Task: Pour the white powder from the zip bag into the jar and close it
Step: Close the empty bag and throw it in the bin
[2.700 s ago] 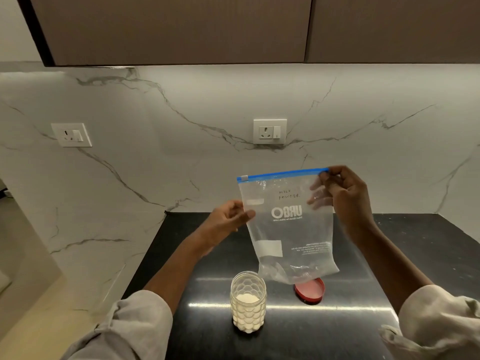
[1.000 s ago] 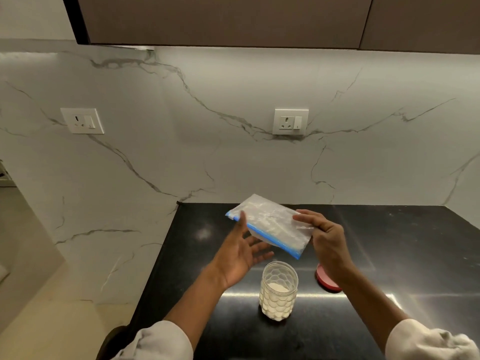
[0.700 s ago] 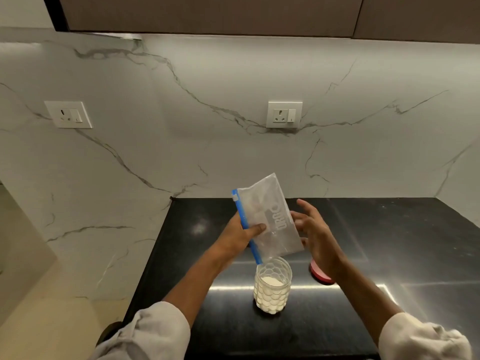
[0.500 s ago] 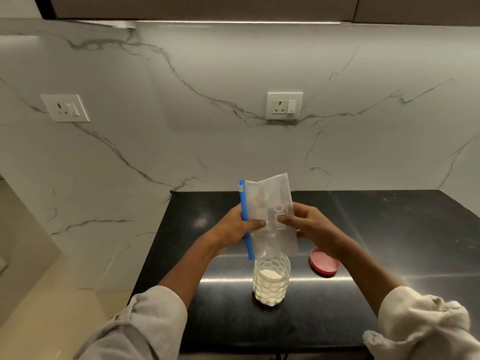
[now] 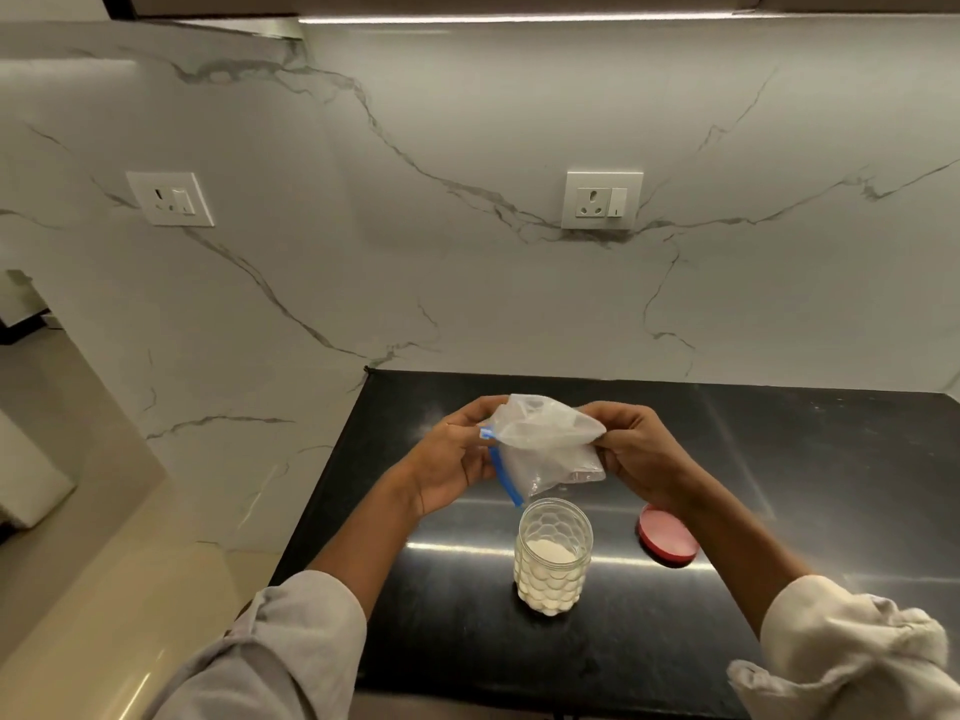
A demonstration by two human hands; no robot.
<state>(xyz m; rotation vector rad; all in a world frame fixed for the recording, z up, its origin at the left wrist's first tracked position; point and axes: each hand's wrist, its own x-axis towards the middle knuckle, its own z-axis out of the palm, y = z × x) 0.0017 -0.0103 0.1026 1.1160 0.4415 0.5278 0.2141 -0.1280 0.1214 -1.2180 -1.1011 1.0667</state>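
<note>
White powder mostly in the jar [image 5: 553,556], lid still off.
Both hands crumple the near-empty zip bag [image 5: 545,444] just above the jar mouth: left hand [image 5: 452,459] grips the blue zip side, right hand [image 5: 636,452] the other. Left: 1 red lid [image 5: 668,534] on the black counter [image 5: 805,485] to fit.

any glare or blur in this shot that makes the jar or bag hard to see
Head view: a bright streak of glare crosses the black counter behind the jar, yet the powder inside reads clearly. The crumpled zip bag, held by the left hand and right hand, looks slightly soft and translucent. Wide-angle distortion bends the wall edges; the red lid is dim but sharp.
</note>
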